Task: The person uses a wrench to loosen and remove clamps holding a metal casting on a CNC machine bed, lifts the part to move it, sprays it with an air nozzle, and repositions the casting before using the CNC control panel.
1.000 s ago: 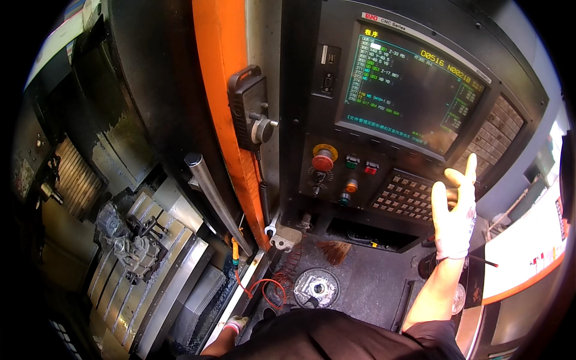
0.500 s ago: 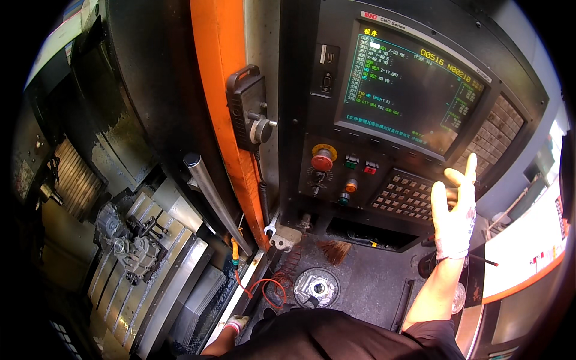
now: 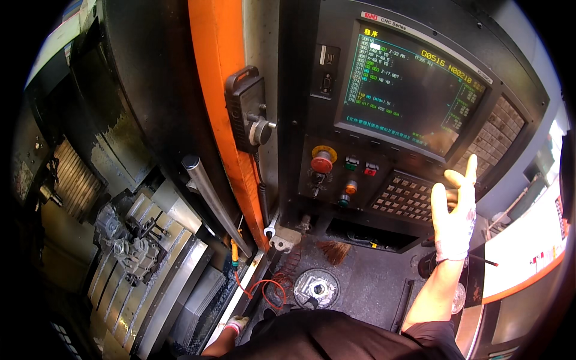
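My right hand (image 3: 454, 228), in a white glove, is raised before the lower right of the machine's control panel (image 3: 294, 174). Its fingers are apart and hold nothing; one fingertip is nearest the side keypad (image 3: 495, 135). Whether it touches a key, I cannot tell. Left of this hand are the square button pad (image 3: 401, 195) and, above, a lit screen (image 3: 411, 84) with lines of text. Low at the left, my gloved left hand (image 3: 238, 324) is by the pale sill (image 3: 231, 306) of the machine opening. Its fingers are too small and hidden to read.
Inside the machine, a grey metal casting (image 3: 135, 255) sits on the slotted table (image 3: 129, 312). A handheld control box (image 3: 246, 111) hangs on the orange post (image 3: 213, 60). A red emergency knob (image 3: 322, 161), orange air hose (image 3: 273, 281), broom head (image 3: 334, 251) and round metal part (image 3: 317, 289) are nearby.
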`<act>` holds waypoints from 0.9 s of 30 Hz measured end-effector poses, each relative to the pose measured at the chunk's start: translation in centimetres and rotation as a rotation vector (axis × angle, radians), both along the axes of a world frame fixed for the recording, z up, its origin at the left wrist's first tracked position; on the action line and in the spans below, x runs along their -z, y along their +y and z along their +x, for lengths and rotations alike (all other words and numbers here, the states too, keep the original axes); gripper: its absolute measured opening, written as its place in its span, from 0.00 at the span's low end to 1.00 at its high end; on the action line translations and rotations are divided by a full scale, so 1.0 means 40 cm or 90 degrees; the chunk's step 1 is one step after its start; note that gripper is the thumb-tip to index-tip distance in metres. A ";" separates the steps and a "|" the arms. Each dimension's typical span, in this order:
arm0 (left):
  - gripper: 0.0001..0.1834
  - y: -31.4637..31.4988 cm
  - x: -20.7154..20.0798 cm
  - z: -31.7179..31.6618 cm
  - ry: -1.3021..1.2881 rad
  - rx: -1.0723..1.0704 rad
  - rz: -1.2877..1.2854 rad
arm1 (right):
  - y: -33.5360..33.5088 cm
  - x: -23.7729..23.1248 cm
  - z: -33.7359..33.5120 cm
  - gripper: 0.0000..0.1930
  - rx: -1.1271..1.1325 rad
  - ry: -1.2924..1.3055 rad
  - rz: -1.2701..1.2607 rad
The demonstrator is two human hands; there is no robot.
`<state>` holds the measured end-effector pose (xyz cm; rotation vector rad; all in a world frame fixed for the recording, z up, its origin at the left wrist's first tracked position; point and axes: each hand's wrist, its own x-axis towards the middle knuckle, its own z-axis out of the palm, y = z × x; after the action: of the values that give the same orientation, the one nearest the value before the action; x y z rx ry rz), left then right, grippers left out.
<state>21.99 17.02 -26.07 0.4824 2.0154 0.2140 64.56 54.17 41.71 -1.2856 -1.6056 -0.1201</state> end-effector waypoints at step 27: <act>0.31 0.056 -0.184 0.051 -0.011 -0.010 0.020 | -0.014 -0.007 0.005 0.19 0.011 -0.052 0.002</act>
<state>24.05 19.25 -18.72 0.4829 2.0017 0.2597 64.76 53.62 42.01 -1.3073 -1.6636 -0.1873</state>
